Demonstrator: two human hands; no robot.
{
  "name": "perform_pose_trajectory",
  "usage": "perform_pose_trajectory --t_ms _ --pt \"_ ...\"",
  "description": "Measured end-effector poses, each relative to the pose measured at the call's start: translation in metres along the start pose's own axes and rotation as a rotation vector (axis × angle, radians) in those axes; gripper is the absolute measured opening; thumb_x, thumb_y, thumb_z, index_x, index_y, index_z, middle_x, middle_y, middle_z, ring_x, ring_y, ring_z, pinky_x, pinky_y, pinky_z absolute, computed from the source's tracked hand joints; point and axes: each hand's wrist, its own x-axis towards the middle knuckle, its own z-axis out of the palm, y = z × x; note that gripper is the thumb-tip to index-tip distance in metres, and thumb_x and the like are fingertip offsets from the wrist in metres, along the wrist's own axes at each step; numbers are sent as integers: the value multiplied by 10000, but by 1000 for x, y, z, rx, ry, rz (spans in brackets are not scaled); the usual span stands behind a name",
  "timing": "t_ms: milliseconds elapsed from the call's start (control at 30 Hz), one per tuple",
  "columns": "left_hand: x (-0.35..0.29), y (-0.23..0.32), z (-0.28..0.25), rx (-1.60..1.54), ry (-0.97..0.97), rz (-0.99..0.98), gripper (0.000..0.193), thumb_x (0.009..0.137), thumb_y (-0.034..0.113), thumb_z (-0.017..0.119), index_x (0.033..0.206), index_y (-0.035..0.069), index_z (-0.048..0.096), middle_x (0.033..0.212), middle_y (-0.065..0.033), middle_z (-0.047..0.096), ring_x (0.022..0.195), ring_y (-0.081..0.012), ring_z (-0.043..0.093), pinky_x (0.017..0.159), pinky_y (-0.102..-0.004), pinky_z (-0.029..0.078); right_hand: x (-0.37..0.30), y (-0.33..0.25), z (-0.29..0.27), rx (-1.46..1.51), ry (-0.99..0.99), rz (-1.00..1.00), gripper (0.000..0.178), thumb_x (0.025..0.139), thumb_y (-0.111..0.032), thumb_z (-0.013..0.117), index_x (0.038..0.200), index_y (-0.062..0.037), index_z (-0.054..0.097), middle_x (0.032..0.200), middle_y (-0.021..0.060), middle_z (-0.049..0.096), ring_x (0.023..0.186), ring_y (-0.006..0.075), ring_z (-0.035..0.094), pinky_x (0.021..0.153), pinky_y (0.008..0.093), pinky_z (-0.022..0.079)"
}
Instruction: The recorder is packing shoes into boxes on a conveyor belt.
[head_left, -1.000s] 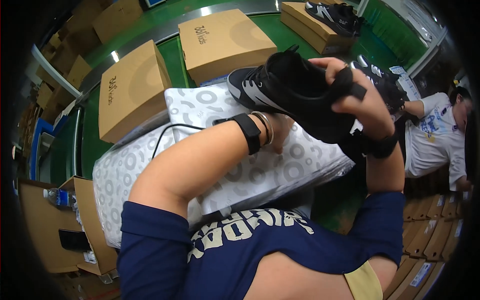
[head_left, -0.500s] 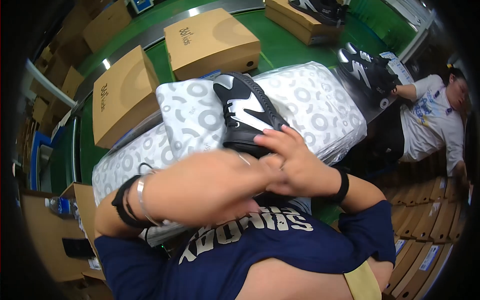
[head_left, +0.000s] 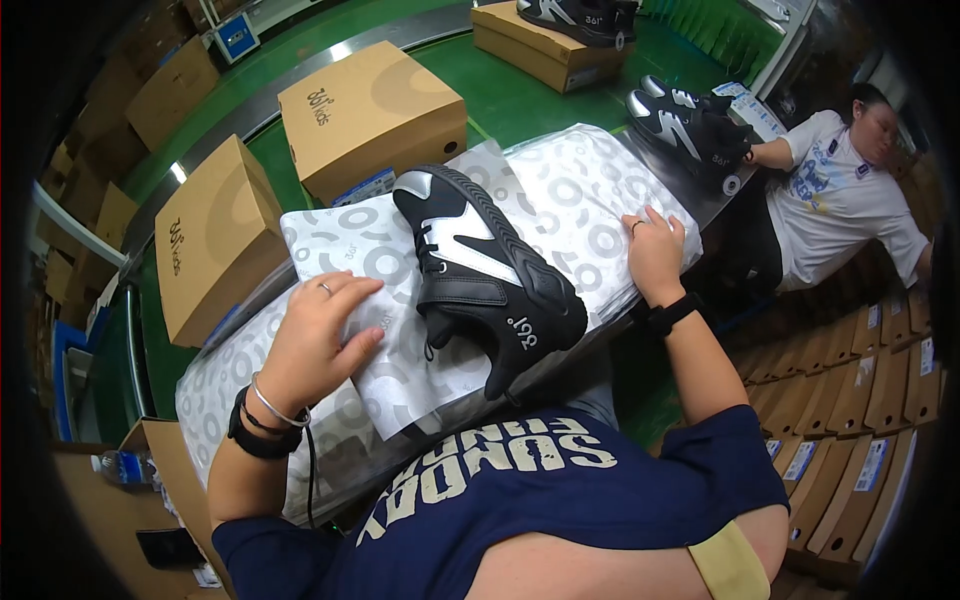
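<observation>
While a black shoe [head_left: 490, 275] lies sideways on patterned paper [head_left: 400, 395], the left hand [head_left: 325, 325] is beside it, fingers parted. The right hand [head_left: 655, 255] touches the paper; fingers slightly spread.

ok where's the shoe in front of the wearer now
In the head view, the shoe lies on its side near the centre, on patterned paper, between the left hand and right hand.

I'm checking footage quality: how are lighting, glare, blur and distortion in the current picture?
Head view: left hand, right hand and middle shoe look fairly sharp; head view: a bright glint on the metal rail, with the upper-left cartons dim; head view: fisheye bending curves the rail, and the corners fall to black.
</observation>
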Motion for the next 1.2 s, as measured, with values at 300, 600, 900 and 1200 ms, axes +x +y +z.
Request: perform_pose_trajectory --t_ms 300,600,900,1200 --pt "24 6 -14 -908 184 -463 658 818 327 549 1314 32 233 1170 -167 448 1024 -243 490 878 -348 389 25 -88 -145 271 472 -821 154 643 -104 557 797 -113 567 626 -20 474 646 120 517 817 309 337" --pt "56 18 -28 -1310 217 -523 1179 630 778 445 1344 14 -98 1269 -295 227 1095 -316 405 799 -430 428 102 -59 -163 1150 407 -466 549 754 -213 593 1199 23 374 1079 150 520 963 235 511 912 388 344" --pt "57 38 -23 -1226 148 -408 942 713 258 679 1373 94 27 1233 -208 361 1016 -194 454 766 -332 447 86 -124 -127 1191 -724 -1417 509 756 -214 612 1213 -64 447 1177 185 481 1083 285 468 900 334 371" --pt "17 6 16 -921 471 -538 628 832 371 504 1278 -8 275 1243 -157 402 1095 -209 422 906 -315 339 178 -89 10 1683 -932 -268 416 809 -64 511 1220 -40 444 1141 73 517 1036 140 476 900 277 366"
